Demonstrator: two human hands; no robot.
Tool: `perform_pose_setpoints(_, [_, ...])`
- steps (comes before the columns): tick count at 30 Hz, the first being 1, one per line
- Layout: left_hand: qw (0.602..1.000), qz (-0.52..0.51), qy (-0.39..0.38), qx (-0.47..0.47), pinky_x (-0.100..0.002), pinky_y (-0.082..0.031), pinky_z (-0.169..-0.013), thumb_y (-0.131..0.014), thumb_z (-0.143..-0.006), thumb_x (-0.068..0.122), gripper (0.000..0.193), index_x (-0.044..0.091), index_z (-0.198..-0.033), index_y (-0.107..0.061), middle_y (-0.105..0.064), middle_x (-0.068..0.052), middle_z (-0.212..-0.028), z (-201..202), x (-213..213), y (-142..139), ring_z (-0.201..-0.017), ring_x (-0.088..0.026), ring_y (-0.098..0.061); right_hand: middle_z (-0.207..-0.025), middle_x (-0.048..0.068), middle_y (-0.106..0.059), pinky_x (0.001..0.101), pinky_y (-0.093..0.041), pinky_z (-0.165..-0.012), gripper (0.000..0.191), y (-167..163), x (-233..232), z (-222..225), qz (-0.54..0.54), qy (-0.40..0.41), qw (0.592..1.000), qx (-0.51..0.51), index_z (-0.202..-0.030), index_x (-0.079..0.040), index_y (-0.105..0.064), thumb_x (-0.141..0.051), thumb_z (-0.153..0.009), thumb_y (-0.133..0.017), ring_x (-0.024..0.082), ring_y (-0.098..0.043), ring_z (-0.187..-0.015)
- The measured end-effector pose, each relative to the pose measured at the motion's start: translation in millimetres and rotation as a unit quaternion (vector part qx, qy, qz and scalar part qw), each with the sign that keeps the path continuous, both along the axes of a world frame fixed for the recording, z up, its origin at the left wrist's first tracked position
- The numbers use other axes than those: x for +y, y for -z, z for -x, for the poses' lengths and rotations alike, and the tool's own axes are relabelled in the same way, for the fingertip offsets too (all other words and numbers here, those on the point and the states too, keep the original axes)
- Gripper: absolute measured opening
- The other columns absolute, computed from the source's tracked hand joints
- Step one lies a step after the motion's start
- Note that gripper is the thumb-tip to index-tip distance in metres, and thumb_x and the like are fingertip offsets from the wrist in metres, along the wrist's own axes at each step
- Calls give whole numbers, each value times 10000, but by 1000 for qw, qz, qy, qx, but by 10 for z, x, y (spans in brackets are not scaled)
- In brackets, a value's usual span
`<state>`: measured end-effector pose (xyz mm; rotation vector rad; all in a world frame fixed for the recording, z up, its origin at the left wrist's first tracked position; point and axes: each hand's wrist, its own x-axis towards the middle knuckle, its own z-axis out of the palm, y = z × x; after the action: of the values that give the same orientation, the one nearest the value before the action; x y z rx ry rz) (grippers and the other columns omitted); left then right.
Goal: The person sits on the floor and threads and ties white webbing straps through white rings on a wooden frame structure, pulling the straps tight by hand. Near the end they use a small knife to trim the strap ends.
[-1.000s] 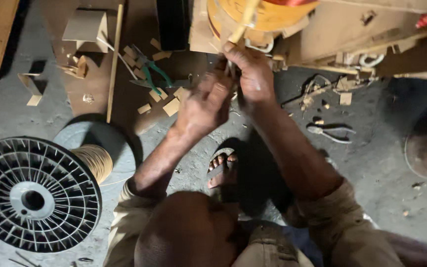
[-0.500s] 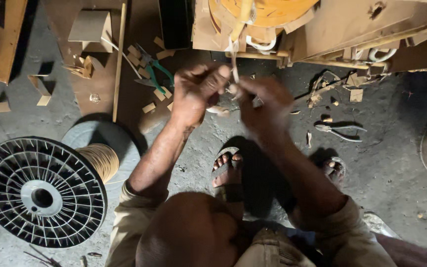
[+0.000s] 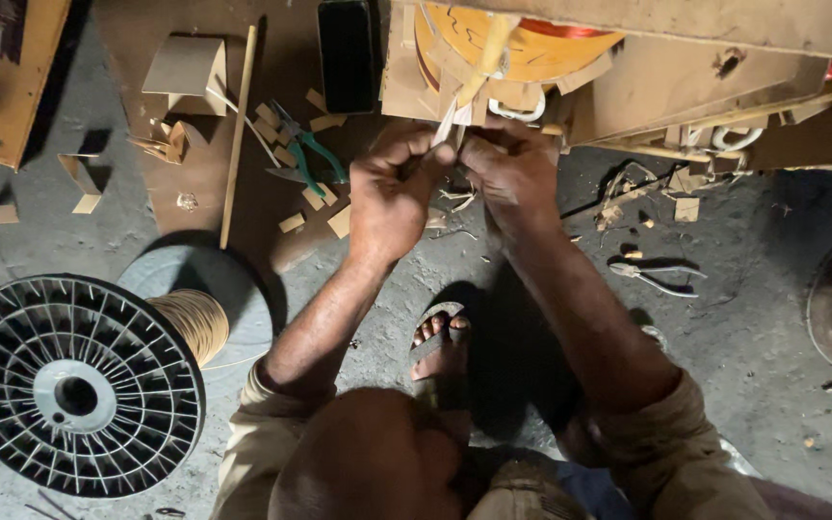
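Both my hands meet just below an orange wound coil [image 3: 532,53] wrapped in brown card pieces. My left hand [image 3: 392,193] has its fingers closed around a pale thin strip [image 3: 447,123] that hangs from the coil's lower edge. My right hand [image 3: 514,169] is closed too, pinching at the same strip right beside the left; what exactly sits between its fingers is hidden. My sandalled foot [image 3: 440,337] rests on the floor under my forearms.
A black ribbed spool [image 3: 74,385] wound with tan wire [image 3: 192,323] lies at the lower left. Green-handled pliers [image 3: 312,154], a wooden stick [image 3: 238,135], a black block [image 3: 347,53] and card scraps lie on a brown board. Metal cutters [image 3: 652,277] lie right.
My right hand dropped away from the coil half a second ago and has come back up beside the left. The left hand stayed at the strip.
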<state>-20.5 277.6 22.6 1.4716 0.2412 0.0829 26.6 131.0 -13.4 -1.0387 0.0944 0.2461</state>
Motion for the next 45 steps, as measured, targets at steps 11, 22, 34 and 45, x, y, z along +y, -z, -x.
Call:
perform_pose_setpoints(11, [994,57,-79,-53,-253,-545,-806,-767,-1012,-5,191,-46,-1199,-763,-749,-90,-1049,101,-144,190,-901,-110,-650,-1035,145,-722,338,-582,-770,240,-299,184,185,-26,74,997,4,-1213,81,-664,27,-987,-725,189,-697,-854])
perform_pose_setpoints(22, [990,56,32,-128,-284,-586,-857,-674,-1021,-33,499,15,-1461,-444,-734,-84,-1152,134,-4,239,-967,-120,-689,-915,98,-716,317,-547,-737,74,-600,-116,183,395,16,849,-351,-1050,-4,-707,-37,-1010,-761,164,-665,-817])
perform_pose_setpoints(34, [980,-19,199,-22,-254,-468,-573,-679,-1031,115,152,-11,-1004,-760,-627,-26,-734,-193,386,395,-670,-64,-550,-1013,201,-641,422,-564,-754,123,-1094,-124,-187,410,-165,697,-565,-976,12,-583,-65,-988,-678,311,-668,-909])
perform_pose_setpoints(45, [979,-28,123,-158,-268,-634,-716,-723,-945,63,127,-14,-1044,-744,-781,-137,-1018,-569,503,496,-861,-120,-733,-941,57,-593,324,-573,-691,125,-1088,-320,-394,420,-368,778,-286,-1001,-38,-520,-126,-1047,-596,209,-631,-795])
